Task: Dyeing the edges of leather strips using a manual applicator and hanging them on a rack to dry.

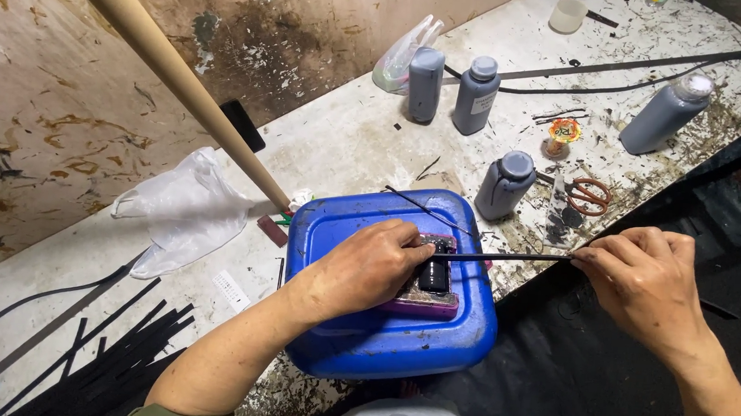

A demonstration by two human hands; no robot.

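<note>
A blue plastic jerrycan [379, 339] lies flat on the stained white bench. On its top sits a small purple tray [446, 302] holding a dark ink-soaked pad or block [435, 275]. My left hand [362, 264] rests on the can with its fingertips pressing a thin black strip [506, 257] onto the block. My right hand [639, 279] pinches the strip's other end to the right, holding it taut and level.
Several grey bottles [476, 94] stand behind the can, one [504, 184] close to it. Rusty scissors [587, 195], a white plastic bag [184, 208], a slanting wooden pole [172, 68] and a pile of black strips [108, 359] at lower left surround the work.
</note>
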